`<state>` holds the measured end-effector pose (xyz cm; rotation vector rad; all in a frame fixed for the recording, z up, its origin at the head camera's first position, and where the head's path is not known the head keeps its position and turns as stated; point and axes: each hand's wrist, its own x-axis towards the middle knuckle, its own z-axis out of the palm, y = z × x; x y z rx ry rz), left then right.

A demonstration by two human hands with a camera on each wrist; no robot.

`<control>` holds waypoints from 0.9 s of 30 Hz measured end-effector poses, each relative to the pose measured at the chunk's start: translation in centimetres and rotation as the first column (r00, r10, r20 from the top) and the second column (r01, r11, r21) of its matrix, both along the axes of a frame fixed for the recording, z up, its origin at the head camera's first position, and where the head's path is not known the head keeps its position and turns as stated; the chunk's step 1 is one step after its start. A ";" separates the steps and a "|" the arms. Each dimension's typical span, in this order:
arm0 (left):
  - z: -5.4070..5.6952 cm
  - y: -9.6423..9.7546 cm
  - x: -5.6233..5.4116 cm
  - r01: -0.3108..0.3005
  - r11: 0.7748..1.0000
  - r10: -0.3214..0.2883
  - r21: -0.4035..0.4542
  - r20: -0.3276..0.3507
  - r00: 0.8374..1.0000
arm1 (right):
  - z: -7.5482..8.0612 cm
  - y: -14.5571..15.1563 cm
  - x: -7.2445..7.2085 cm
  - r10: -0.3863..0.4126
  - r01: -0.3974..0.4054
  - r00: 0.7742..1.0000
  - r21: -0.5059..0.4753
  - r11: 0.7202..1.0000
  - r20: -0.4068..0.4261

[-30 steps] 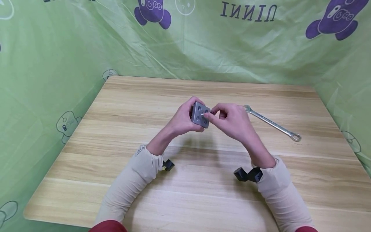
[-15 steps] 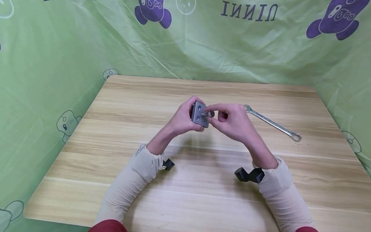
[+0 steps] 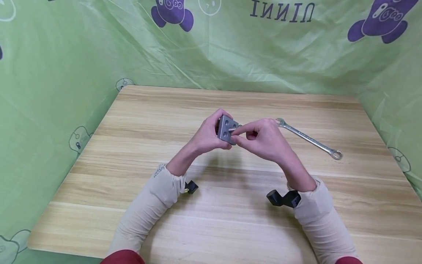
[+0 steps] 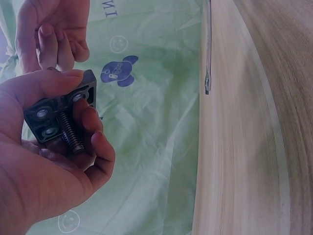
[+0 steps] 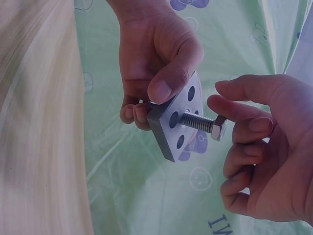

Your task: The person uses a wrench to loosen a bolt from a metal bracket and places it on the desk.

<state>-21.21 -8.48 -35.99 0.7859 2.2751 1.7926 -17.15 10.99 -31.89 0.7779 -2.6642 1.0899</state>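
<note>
Green cloth (image 3: 197, 55) backs a wood-grain table (image 3: 148, 110). Above it, a bolt (image 5: 200, 123) pierces a grey plate (image 5: 181, 105), gripped by the left hand (image 3: 210, 134); right of the plate, the right hand (image 3: 265, 141) has loosely bent fingers; farther right lies a wrench (image 3: 308, 138).

A screened-off work booth, by the look of it: green sheeting (image 3: 280, 55) printed with purple cartoon figures (image 3: 382, 22) hangs beyond the left grip (image 3: 209, 135) and right grip (image 3: 263, 138) and along both sides. Below the grips spreads a wood-grain table (image 3: 148, 124); a metal wrench (image 3: 309, 139), lying right of the right grip, lends a workshop touch.
</note>
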 end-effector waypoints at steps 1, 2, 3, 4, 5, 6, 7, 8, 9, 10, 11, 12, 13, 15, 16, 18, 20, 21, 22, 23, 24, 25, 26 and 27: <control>0.0 0.0 0.0 -0.002 1.000 0.002 -0.002 0.002 1.000 | 0.0 0.0 0.0 0.001 -0.001 1.000 0.002 1.000 0.005; 0.0 0.0 0.0 -0.005 1.000 0.005 -0.006 0.003 1.000 | 0.0 0.0 0.0 0.002 -0.002 1.000 0.004 1.000 0.009; 0.0 0.0 0.0 -0.008 1.000 0.008 -0.011 0.003 1.000 | 0.0 -0.1 0.0 0.004 -0.005 1.000 0.006 1.000 0.014; 0.1 0.0 0.0 -0.011 1.000 0.011 -0.013 0.004 1.000 | 0.0 -0.1 0.0 0.007 -0.007 1.000 0.008 1.000 0.018; 0.1 0.0 0.0 -0.015 1.000 0.015 -0.018 0.004 1.000 | 0.0 -0.1 0.0 0.011 -0.011 1.000 0.010 1.000 0.022; 0.1 0.0 0.0 -0.018 1.000 0.018 -0.021 0.003 1.000 | 0.0 -0.1 0.0 0.015 -0.015 1.000 0.012 1.000 0.025; 0.1 0.0 0.0 -0.020 1.000 0.020 -0.023 0.003 1.000 | 0.0 -0.1 0.0 0.018 -0.018 0.999 0.015 1.000 0.029; 0.1 -0.1 -0.1 -0.022 0.999 0.022 -0.023 0.002 1.000 | 0.1 0.0 0.0 0.021 -0.022 0.999 0.018 1.000 0.031; 0.1 -0.1 -0.1 -0.023 0.999 0.023 -0.022 0.003 1.000 | 0.1 0.0 0.0 0.024 -0.024 0.999 0.019 1.000 0.037; 0.1 -0.1 -0.1 -0.022 1.000 0.023 -0.020 0.004 1.000 | 0.2 0.1 0.0 0.022 -0.023 0.999 0.019 1.000 0.041; 0.2 -0.1 -0.1 -0.022 1.000 0.022 -0.016 0.006 1.000 | 0.2 0.2 -0.1 0.014 -0.015 0.999 0.019 1.000 0.047; 0.2 0.0 -0.1 -0.021 1.000 0.021 -0.012 0.008 1.000 | 0.3 0.3 -0.1 0.002 -0.003 0.998 0.019 1.000 0.055; 0.2 0.0 -0.1 -0.020 1.000 0.020 -0.008 0.010 1.000 | 0.3 0.4 -0.1 -0.021 0.020 0.998 0.021 1.000 0.061; 0.2 0.0 -0.1 -0.021 1.000 0.021 -0.004 0.011 1.000 | 0.4 0.6 -0.2 -0.091 0.088 0.993 0.035 0.995 0.076; 0.2 0.0 -0.1 -0.023 1.000 0.023 -0.004 0.010 1.000 | 0.4 0.6 -0.3 -0.130 0.126 0.988 0.049 0.991 0.084; 0.3 0.0 -0.1 -0.027 1.000 0.027 -0.008 0.010 1.000 | 0.4 0.7 -0.6 -0.192 0.182 0.974 0.088 0.979 0.118; 0.2 0.0 -0.1 -0.028 1.000 0.029 -0.011 0.011 1.000 | 0.3 0.7 -0.8 -0.226 0.207 0.962 0.133 0.969 0.154; 0.2 0.0 -0.1 -0.029 1.000 0.029 -0.012 0.011 1.000 | 0.2 0.7 -1.0 -0.230 0.205 0.957 0.149 0.967 0.177; 0.2 0.0 -0.1 -0.028 1.000 0.029 -0.012 0.012 1.000 | 0.2 0.7 -1.1 -0.227 0.197 0.954 0.160 0.967 0.198; 0.2 0.0 -0.1 -0.029 1.000 0.029 -0.013 0.012 1.000 | 0.1 0.6 -1.1 -0.220 0.186 0.951 0.164 0.969 0.219; 0.2 0.0 -0.1 -0.029 0.999 0.030 -0.014 0.009 1.000 | 0.0 0.6 -1.2 -0.210 0.174 0.949 0.164 0.971 0.235; 0.2 0.0 -0.1 -0.029 0.999 0.030 -0.016 0.007 1.000 | 0.0 0.6 -1.2 -0.200 0.164 0.948 0.157 0.974 0.248; 0.2 0.0 -0.1 -0.030 0.999 0.030 -0.018 0.005 1.000 | -0.1 0.5 -1.3 -0.191 0.156 0.946 0.146 0.977 0.262; 0.2 0.0 -0.1 -0.030 0.999 0.030 -0.022 0.001 1.000 | -0.1 0.5 -1.4 -0.182 0.150 0.944 0.136 0.979 0.273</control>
